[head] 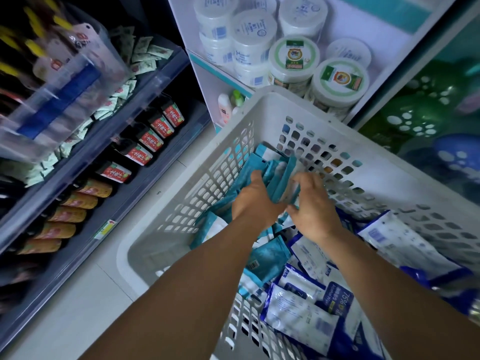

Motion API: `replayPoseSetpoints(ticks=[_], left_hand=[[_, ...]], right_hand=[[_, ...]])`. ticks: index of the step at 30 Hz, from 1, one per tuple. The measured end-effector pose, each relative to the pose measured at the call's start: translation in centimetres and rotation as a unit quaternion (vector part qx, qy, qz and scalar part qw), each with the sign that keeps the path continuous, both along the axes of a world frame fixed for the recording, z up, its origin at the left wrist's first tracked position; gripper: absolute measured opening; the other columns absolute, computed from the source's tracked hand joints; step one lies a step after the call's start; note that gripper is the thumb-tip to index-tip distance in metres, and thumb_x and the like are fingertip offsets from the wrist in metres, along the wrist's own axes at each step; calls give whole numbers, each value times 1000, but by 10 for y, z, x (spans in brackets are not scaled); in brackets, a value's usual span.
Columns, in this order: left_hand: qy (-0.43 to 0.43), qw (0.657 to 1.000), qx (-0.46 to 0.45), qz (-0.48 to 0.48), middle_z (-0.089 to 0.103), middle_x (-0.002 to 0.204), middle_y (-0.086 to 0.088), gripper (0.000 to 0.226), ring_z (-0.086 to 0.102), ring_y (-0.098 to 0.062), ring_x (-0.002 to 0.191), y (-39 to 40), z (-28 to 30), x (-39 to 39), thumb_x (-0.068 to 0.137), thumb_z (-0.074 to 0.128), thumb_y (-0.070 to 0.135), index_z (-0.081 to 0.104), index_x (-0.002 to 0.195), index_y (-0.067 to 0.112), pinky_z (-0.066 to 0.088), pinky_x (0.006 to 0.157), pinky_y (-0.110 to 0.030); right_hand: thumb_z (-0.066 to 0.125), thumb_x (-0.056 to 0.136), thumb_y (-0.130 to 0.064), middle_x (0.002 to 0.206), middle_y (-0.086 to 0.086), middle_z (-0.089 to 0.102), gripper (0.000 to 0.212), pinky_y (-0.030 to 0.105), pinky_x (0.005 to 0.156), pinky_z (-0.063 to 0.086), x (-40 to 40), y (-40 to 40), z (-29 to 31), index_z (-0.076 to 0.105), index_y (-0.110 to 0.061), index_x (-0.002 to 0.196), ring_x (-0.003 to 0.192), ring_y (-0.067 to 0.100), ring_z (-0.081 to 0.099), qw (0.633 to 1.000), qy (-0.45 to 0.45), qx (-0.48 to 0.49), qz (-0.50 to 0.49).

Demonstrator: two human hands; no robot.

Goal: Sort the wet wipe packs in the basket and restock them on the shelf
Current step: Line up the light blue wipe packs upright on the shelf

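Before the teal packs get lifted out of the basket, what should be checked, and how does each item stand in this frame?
1. Both hands on the bundle: ok. The left hand and right hand hold the upright teal packs between them.
2. Bundle is one kind only: ok as far as it shows; every visible edge is teal.
3. Blue-and-white packs kept apart: ok, they lie at the near end of the white basket.
4. All teal packs gathered: not ok, loose teal packs lie under the wrists.
5. Shelf slot for the wipes: cannot tell, the white shelf shows only round tubs.
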State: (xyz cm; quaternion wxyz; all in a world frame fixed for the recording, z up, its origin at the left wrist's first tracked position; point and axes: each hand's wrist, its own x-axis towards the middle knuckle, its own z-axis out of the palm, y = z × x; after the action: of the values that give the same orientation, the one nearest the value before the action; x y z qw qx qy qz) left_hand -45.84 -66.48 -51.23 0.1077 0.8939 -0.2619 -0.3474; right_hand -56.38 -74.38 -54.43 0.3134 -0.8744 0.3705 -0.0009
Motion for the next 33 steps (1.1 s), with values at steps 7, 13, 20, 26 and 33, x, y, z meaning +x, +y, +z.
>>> replayPoseSetpoints(ticks=[7,13,20,26,33], left_hand=[[-15,993,-60,-97,63,97,-2,63,64,-23,82,37,76,5,78,74,41,31,119,20,56,69,-37],[-14,977,-148,-150,46,98,2,61,49,-18,85,84,165,32,71,77,43,43,118,22,37,66,-28],[-30,968,-218,-121,61,99,7,68,59,-12,87,183,273,78,60,87,41,45,111,24,51,76,-30],[-167,963,-182,-111,62,101,9,68,58,-15,91,313,365,127,63,79,57,48,116,27,50,78,-33],[-229,947,-209,83,60,107,9,76,58,-14,97,495,444,187,57,82,60,51,118,26,48,88,-31]], right_hand=[[86,65,-21,150,2,30,122,44,110,37,-3,12,84,1,-36,151,135,19,35,995,-37,79,50],[83,65,-11,108,-21,62,80,28,86,55,11,37,192,38,-60,109,92,-7,63,970,-81,219,66],[85,64,-11,95,-7,74,49,37,84,57,64,119,285,63,-30,104,88,13,70,956,-103,239,133],[87,64,-6,92,-7,75,47,21,74,55,133,241,352,67,-19,105,84,7,70,935,-203,241,164],[78,66,1,95,-2,74,41,33,80,56,219,377,421,66,-17,100,90,17,70,894,-292,273,200]])
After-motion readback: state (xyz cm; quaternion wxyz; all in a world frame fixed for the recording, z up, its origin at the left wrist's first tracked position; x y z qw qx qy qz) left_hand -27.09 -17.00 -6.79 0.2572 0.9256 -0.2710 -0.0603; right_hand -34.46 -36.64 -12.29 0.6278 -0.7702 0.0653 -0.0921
